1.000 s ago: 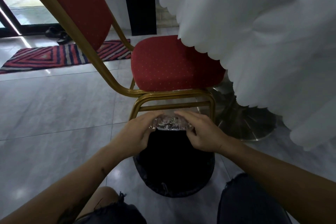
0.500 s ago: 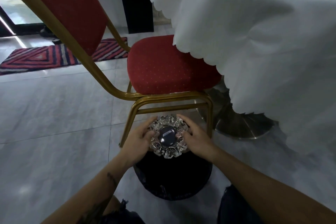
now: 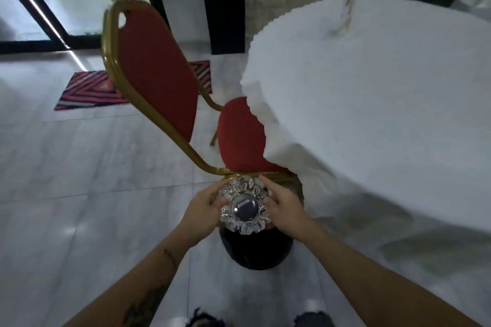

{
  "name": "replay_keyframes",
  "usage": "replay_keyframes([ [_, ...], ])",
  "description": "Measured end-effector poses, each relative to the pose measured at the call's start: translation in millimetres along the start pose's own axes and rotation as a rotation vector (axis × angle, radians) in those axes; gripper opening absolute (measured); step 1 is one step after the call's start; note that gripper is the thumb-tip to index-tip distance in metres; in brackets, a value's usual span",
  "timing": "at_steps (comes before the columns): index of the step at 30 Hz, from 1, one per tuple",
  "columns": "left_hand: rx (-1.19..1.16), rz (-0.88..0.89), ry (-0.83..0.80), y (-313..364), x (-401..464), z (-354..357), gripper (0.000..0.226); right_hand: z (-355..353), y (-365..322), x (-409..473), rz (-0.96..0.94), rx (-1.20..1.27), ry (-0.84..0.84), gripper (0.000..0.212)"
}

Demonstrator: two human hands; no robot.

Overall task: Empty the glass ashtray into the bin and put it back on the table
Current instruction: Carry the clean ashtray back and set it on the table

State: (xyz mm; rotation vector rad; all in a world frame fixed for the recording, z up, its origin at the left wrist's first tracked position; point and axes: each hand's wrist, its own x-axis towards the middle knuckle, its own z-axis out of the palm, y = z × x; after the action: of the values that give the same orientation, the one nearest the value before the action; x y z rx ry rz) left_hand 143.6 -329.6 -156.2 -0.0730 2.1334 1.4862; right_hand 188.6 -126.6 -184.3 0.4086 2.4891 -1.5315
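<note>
The glass ashtray (image 3: pixel 244 209), round with a scalloped rim, is held level and bowl-up between both hands; its bowl looks bare. My left hand (image 3: pixel 204 206) grips its left edge and my right hand (image 3: pixel 282 204) grips its right edge. Directly below the ashtray stands the black bin (image 3: pixel 257 252) on the floor, partly hidden by the ashtray and my hands. The round table (image 3: pixel 385 103) with a white scalloped cloth rises to the right, its top well above the ashtray.
A red chair with a gold frame (image 3: pixel 159 79) stands just beyond the bin, its seat tucked under the cloth. A small card stand (image 3: pixel 346 5) sits on the table. A striped rug (image 3: pixel 90 90) lies on the tiled floor at far left.
The ashtray was tipped over the bin a second ago; it has since been turned bowl-up and lifted. My view has risen, so the table's top now shows.
</note>
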Motion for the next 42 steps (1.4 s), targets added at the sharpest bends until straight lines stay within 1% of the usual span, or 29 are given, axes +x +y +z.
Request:
replay_keyframes([
  [3, -0.032, -0.002, -0.042, 64, -40, -19, 0.041, -31, -61, -26, -0.009, -0.001, -0.001, 0.055],
  [7, -0.012, 0.086, -0.077, 134, -75, -36, 0.038, -70, -123, -53, -0.017, 0.025, 0.015, 0.05],
  [11, 0.016, 0.139, -0.109, 174, -80, -45, 0.041, -98, -164, -64, -0.042, 0.041, 0.077, 0.052],
  [14, 0.049, 0.203, -0.101, 194, -78, -44, 0.041, -113, -177, -66, -0.011, 0.044, 0.121, 0.055],
  [18, 0.059, 0.23, -0.126, 213, -77, -30, 0.044, -134, -179, -73, 0.011, 0.12, 0.123, 0.056],
  [21, 0.041, 0.216, -0.168, 228, -67, -13, 0.045, -158, -181, -78, 0.049, 0.205, 0.117, 0.057],
  [25, 0.025, 0.214, -0.19, 248, -49, 22, 0.044, -195, -164, -63, 0.091, 0.221, 0.149, 0.059],
  [29, -0.003, 0.136, -0.177, 266, -15, 70, 0.045, -239, -132, -34, 0.141, 0.216, 0.16, 0.047],
  [32, -0.048, 0.072, -0.183, 282, 8, 112, 0.043, -279, -107, -11, 0.155, 0.199, 0.154, 0.042],
  [38, -0.054, 0.006, -0.174, 311, 58, 199, 0.049, -355, -62, 30, 0.219, 0.191, 0.199, 0.046],
  [42, -0.068, -0.02, -0.127, 323, 91, 250, 0.048, -396, -42, 53, 0.264, 0.188, 0.202, 0.051],
])
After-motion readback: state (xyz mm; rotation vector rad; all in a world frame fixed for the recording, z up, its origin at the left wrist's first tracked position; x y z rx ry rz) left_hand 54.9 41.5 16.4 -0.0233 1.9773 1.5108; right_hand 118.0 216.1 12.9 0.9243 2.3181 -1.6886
